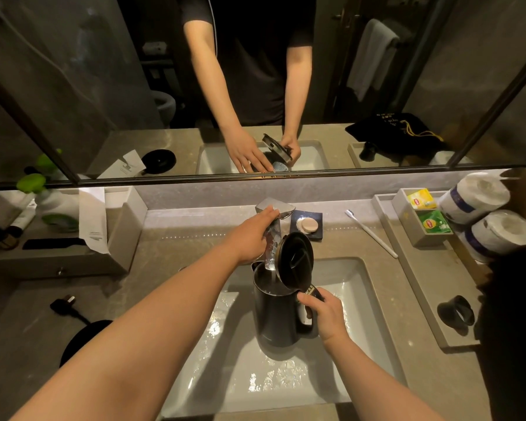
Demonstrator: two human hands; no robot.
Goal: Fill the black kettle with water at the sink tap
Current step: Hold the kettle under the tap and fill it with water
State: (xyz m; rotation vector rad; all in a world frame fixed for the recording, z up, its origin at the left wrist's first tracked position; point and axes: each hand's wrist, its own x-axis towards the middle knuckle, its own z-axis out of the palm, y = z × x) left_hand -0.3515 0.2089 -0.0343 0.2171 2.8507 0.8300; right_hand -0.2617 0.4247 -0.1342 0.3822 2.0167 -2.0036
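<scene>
The black kettle (274, 317) stands upright over the white sink basin (365, 323), its round lid (296, 259) flipped open and tilted back. My right hand (324, 314) grips the kettle's handle on its right side. My left hand (252, 235) rests on the chrome tap (281, 209) behind the basin, fingers on its lever. A wide sheet of water (271, 250) falls from the spout into the kettle's open mouth. The basin floor is wet and glistening.
The kettle's black base (82, 338) and plug (66, 303) lie on the counter at left. A soap dish (307, 224) and toothbrush (371, 232) sit behind the sink. Tea bags (425, 214), toilet rolls (486, 217) and a tray stand at right. A mirror fills the wall above.
</scene>
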